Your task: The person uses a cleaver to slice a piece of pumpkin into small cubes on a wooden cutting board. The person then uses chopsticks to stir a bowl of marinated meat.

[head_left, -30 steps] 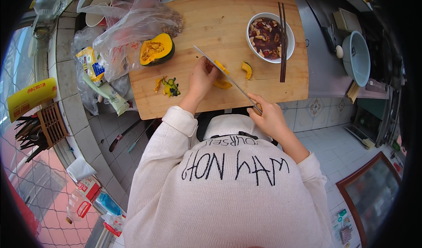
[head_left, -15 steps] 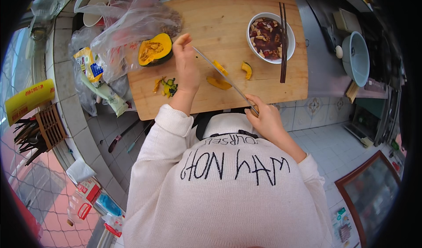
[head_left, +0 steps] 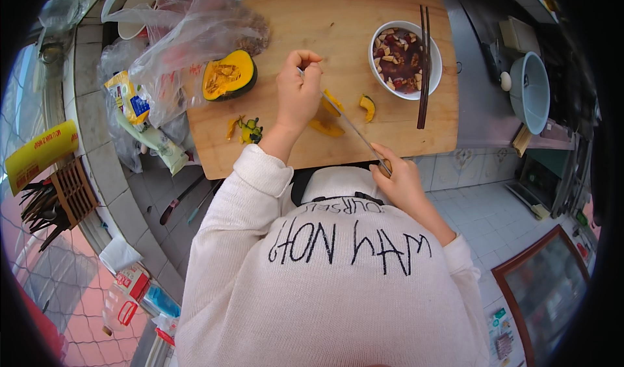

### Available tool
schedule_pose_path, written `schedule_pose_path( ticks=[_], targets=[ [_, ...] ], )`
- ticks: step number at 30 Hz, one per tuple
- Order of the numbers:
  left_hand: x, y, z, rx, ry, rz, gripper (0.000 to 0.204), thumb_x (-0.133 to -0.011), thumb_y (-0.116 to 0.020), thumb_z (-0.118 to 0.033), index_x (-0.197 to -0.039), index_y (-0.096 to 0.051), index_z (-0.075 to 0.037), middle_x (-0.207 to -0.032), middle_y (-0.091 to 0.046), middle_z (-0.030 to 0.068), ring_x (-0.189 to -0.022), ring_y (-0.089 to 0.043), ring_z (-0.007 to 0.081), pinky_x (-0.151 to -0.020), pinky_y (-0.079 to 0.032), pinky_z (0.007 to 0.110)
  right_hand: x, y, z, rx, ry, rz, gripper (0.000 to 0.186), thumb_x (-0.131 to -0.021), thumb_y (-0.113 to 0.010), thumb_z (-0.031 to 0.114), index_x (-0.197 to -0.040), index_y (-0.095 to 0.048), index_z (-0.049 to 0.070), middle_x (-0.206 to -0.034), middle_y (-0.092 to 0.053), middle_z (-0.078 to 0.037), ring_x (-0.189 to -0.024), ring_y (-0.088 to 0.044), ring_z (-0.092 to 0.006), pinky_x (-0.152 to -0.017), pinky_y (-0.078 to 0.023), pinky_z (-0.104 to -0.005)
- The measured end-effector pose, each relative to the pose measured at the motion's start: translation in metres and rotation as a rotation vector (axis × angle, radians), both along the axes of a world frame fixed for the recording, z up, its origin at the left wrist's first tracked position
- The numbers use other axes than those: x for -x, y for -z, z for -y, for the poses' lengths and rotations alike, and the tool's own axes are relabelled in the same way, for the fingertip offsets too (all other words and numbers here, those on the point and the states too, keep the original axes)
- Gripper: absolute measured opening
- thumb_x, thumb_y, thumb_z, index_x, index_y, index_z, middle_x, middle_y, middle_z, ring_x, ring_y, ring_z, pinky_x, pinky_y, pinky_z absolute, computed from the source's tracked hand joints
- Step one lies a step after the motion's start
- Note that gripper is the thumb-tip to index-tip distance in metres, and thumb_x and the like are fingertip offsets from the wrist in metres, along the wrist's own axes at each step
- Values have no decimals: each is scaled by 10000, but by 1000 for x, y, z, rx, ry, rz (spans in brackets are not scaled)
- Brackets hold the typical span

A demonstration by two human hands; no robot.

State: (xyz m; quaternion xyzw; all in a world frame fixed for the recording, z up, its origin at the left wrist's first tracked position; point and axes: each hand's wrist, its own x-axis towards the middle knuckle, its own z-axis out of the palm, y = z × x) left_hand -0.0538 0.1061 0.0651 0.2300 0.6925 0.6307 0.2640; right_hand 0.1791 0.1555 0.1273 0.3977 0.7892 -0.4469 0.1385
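My right hand [head_left: 395, 178] grips the handle of a long knife [head_left: 354, 131] that lies diagonally across a slice of pumpkin [head_left: 331, 98]. Curled fingers on my left hand [head_left: 299, 87] sit at the far end of the blade, hiding its tip; what they hold is unclear. Another yellow piece [head_left: 325, 127] lies below the blade, and a small curved slice [head_left: 366, 107] to its right, all on the wooden board [head_left: 292, 22]. A pumpkin half [head_left: 222, 75], cut face up, is left of my left hand, with green and yellow scraps [head_left: 250, 131] nearer me.
A white bowl of dark mixture [head_left: 398, 61] with chopsticks [head_left: 424, 68] across its right side sits back right. Crumpled plastic bags [head_left: 156, 42] and packets [head_left: 130, 97] crowd the left. A blue basin [head_left: 528, 92] and an egg [head_left: 505, 81] rest beyond the board's right edge.
My left hand rose away from the blade to the left, then moved back right over its far end with fingers curled. My right hand still holds the knife, slightly lower.
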Motion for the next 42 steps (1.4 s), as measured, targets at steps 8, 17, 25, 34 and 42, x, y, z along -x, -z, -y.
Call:
schedule_pose_path(
  ticks=[8,17,25,34,42],
  targets=[
    [-1,0,7,-11,-65,-11,87,-882,-489,-59,-920,-552,-13,-715,-502,-18,-629,-429,57,-559,-357,227,4,-6,-3,13,-61,35,417,-813,-638,207,-1217,-572,130,-729,-658,-125,-676,-642,-333,-618,-497,-396],
    [-7,13,24,-74,-122,-17,67,-915,-469,-50,-953,-522,-35,-758,-483,-10,-682,-423,55,-625,-353,198,-5,4,-1,-172,-153,-40,461,-783,-657,204,-1234,-576,150,-747,-679,-93,-653,-652,-292,-605,-514,-388],
    [-8,13,34,-87,-132,-59,71,-917,-452,-44,-958,-508,-32,-761,-483,-4,-677,-417,60,-623,-356,200,-6,6,4,-133,-171,-23,464,-781,-659,207,-1234,-572,151,-749,-679,-73,-666,-654,-287,-598,-508,-398],
    [-5,11,23,-63,-128,-5,83,-898,-444,-40,-935,-518,-28,-722,-451,-22,-635,-389,44,-576,-328,191,3,-6,-3,-34,-134,8,443,-802,-643,210,-1227,-566,114,-777,-679,-123,-705,-649,-327,-633,-506,-416],
    [-1,16,20,-75,-137,9,93,-883,-422,-35,-912,-511,-32,-721,-446,-22,-642,-386,43,-579,-322,191,10,-8,-4,-30,-142,51,446,-805,-632,216,-1233,-560,116,-794,-681,-130,-719,-653,-329,-652,-511,-422]
  ],
)
